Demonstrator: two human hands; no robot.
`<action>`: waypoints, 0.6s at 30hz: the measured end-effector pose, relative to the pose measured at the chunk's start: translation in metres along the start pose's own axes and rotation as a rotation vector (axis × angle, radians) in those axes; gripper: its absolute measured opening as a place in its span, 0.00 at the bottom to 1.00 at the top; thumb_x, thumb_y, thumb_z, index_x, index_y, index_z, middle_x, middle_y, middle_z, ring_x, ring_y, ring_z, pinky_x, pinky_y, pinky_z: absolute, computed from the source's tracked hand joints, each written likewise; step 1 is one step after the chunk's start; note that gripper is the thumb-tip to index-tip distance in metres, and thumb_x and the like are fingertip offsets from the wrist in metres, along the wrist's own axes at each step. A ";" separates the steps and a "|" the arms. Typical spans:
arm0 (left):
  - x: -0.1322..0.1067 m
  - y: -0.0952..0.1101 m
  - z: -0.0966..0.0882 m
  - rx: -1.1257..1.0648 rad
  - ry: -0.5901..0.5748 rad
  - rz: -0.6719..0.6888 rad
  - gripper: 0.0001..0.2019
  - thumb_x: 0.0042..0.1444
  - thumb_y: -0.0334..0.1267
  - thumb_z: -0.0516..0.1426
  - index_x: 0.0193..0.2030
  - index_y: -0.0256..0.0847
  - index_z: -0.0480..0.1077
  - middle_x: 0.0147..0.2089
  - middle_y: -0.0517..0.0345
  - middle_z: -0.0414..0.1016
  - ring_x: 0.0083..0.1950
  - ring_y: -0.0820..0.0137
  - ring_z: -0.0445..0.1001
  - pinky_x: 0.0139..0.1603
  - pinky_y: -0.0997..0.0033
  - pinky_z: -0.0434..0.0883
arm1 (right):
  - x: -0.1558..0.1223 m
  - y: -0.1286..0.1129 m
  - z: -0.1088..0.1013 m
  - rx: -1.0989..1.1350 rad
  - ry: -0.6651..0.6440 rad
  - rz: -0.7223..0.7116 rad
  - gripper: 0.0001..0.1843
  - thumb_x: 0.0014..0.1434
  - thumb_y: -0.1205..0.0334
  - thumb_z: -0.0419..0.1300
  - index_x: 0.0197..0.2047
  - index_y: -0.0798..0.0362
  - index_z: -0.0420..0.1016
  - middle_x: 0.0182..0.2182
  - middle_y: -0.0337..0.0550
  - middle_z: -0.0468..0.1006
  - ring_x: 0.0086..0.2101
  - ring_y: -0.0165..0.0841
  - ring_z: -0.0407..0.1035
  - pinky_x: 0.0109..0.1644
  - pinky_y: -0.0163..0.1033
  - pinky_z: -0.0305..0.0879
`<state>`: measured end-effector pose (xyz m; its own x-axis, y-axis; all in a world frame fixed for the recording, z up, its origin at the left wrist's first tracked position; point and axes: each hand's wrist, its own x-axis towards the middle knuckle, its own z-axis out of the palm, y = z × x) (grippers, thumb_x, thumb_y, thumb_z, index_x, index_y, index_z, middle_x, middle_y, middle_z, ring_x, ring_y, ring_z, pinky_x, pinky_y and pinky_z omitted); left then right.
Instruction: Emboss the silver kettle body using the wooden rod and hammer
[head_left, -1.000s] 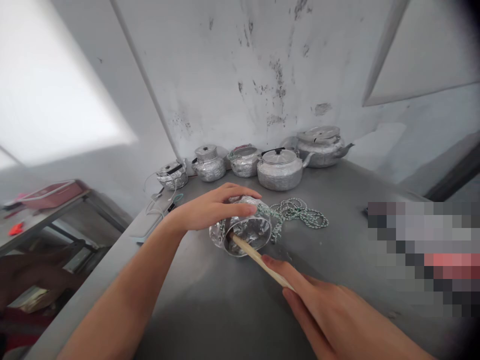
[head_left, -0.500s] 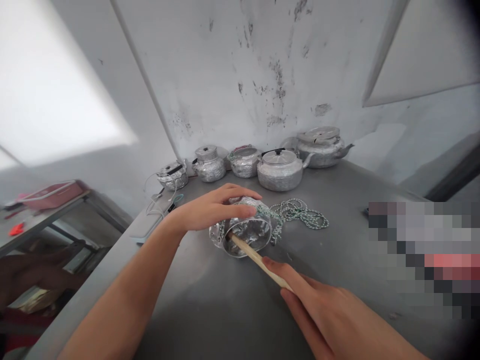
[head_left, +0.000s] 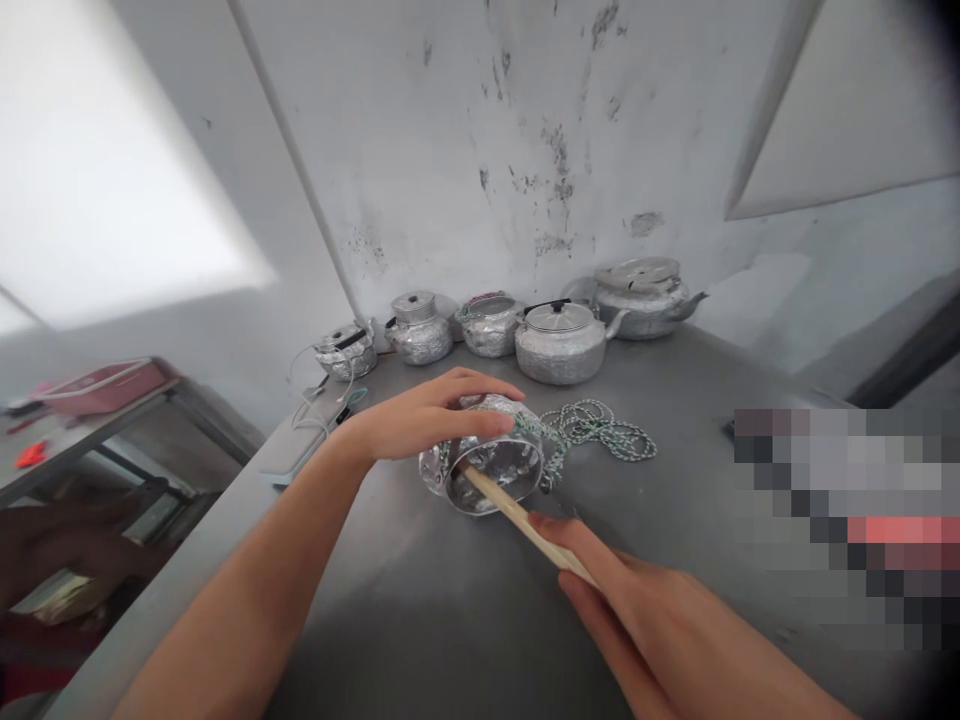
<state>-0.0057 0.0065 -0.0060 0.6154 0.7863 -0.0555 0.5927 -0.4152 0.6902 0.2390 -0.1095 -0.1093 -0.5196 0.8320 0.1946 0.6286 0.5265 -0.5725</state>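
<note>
A dented silvery metal pot [head_left: 529, 465] lies on its side on the grey table, its round mouth turned toward me. Green-and-white cord is wound around its neck, and a loose coil of the cord [head_left: 600, 428] trails off to the right. My left hand [head_left: 442, 412] grips the pot from above, with its fingers bent over the upper side. In my right hand [head_left: 622, 590] is a pale wooden stick [head_left: 517, 513], held between thumb and fingers. Its far end reaches inside the pot's mouth at the left; the tip is hidden there.
Along the wall stand several metal kettles and pots, among them a lidded kettle [head_left: 561, 345] and a larger spouted kettle [head_left: 649, 300]. A pale flat case [head_left: 296, 458] with a cable lies at the table's left edge. Farther left, a pink basket [head_left: 105, 388] sits on another table.
The stick and my right hand have shifted very slightly. My left hand keeps its place on the pot, which has not visibly moved.
</note>
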 end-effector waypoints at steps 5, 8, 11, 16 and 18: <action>0.000 0.000 0.001 -0.013 -0.002 0.000 0.23 0.65 0.58 0.58 0.64 0.59 0.71 0.67 0.58 0.66 0.68 0.54 0.63 0.65 0.57 0.64 | 0.002 -0.008 -0.003 0.013 0.017 0.037 0.22 0.72 0.62 0.47 0.65 0.38 0.68 0.45 0.39 0.86 0.41 0.39 0.83 0.44 0.40 0.80; 0.000 0.000 0.001 -0.010 0.000 0.001 0.23 0.66 0.57 0.58 0.64 0.59 0.71 0.67 0.58 0.66 0.68 0.54 0.63 0.66 0.57 0.64 | 0.001 -0.007 -0.002 0.004 0.052 0.064 0.23 0.71 0.62 0.48 0.65 0.38 0.69 0.43 0.39 0.87 0.39 0.39 0.83 0.42 0.40 0.81; 0.001 0.001 0.001 -0.008 0.001 0.009 0.23 0.65 0.57 0.58 0.64 0.58 0.71 0.67 0.58 0.66 0.68 0.54 0.63 0.66 0.58 0.63 | -0.002 -0.005 -0.001 -0.016 0.078 0.056 0.23 0.71 0.62 0.49 0.65 0.38 0.69 0.40 0.38 0.87 0.37 0.39 0.84 0.40 0.39 0.81; 0.000 0.002 0.000 -0.001 -0.007 0.002 0.24 0.65 0.59 0.58 0.65 0.58 0.70 0.68 0.57 0.65 0.68 0.54 0.64 0.66 0.58 0.64 | -0.002 -0.003 -0.001 -0.051 0.106 0.006 0.25 0.70 0.64 0.49 0.67 0.38 0.67 0.42 0.38 0.87 0.37 0.39 0.84 0.41 0.40 0.81; 0.000 0.003 0.000 0.005 -0.010 0.001 0.24 0.65 0.59 0.58 0.65 0.58 0.70 0.68 0.57 0.65 0.68 0.54 0.63 0.66 0.58 0.64 | -0.002 -0.002 -0.001 -0.070 0.098 0.006 0.24 0.70 0.63 0.49 0.66 0.38 0.67 0.41 0.38 0.87 0.38 0.39 0.84 0.41 0.39 0.81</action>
<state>-0.0040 0.0055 -0.0042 0.6215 0.7809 -0.0619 0.5942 -0.4185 0.6869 0.2393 -0.1116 -0.1076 -0.4590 0.8464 0.2702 0.6721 0.5297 -0.5175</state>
